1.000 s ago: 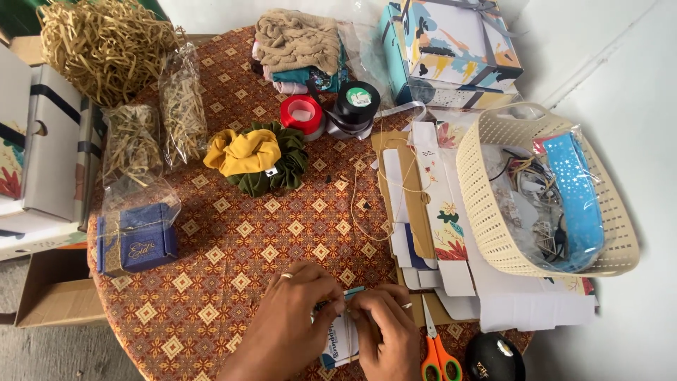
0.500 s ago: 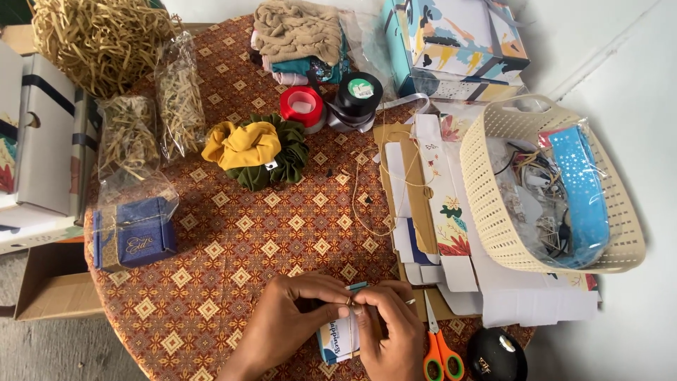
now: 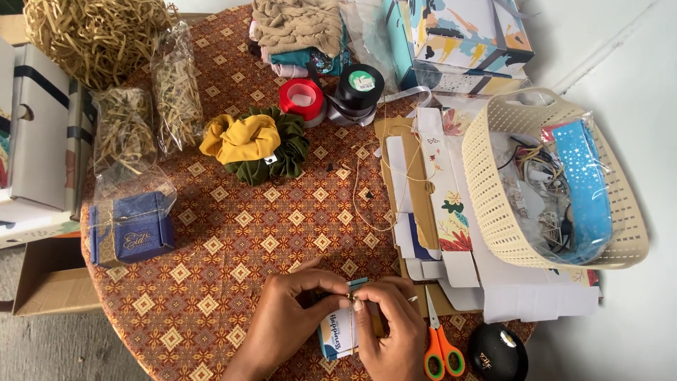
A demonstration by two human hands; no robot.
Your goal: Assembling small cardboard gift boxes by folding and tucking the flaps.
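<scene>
**Both hands pinch twine on a small box at the table's near edge**

The left hand (image 3: 293, 317) and the right hand (image 3: 386, 326) meet over a small white and blue box (image 3: 337, 339) that lies at the near edge of the round table (image 3: 233, 240), which is covered in a brown diamond-patterned cloth. A thin twine (image 3: 350, 326) runs around the box. The fingertips of both hands are drawn narrow and pinched together on the twine just above the box, thumbs and forefingers touching at the same spot. The right hand wears a ring.

Just right of the right hand, orange-handled scissors (image 3: 441, 349) lie with blades pointing away from the near edge, and a round black object (image 3: 498, 353) sits beside them at the near right edge. Flat, unfolded cardboard box blanks (image 3: 434, 190) with flower prints lie on the right half of the table, a loose length of string looped over them. A cream plastic basket (image 3: 493, 204) stands at the right edge, holding a clear bag with a blue starred strip (image 3: 584, 183).

Near the middle, a yellow scrunchie (image 3: 240, 137) rests on a green one (image 3: 282, 159). Behind them stand a red ribbon spool (image 3: 302, 99) and a black ribbon spool (image 3: 360, 86). At the left edge sits a dark blue gift box (image 3: 130, 236) in clear wrap, with bags of straw-like filler (image 3: 151, 106) beyond it.
</scene>
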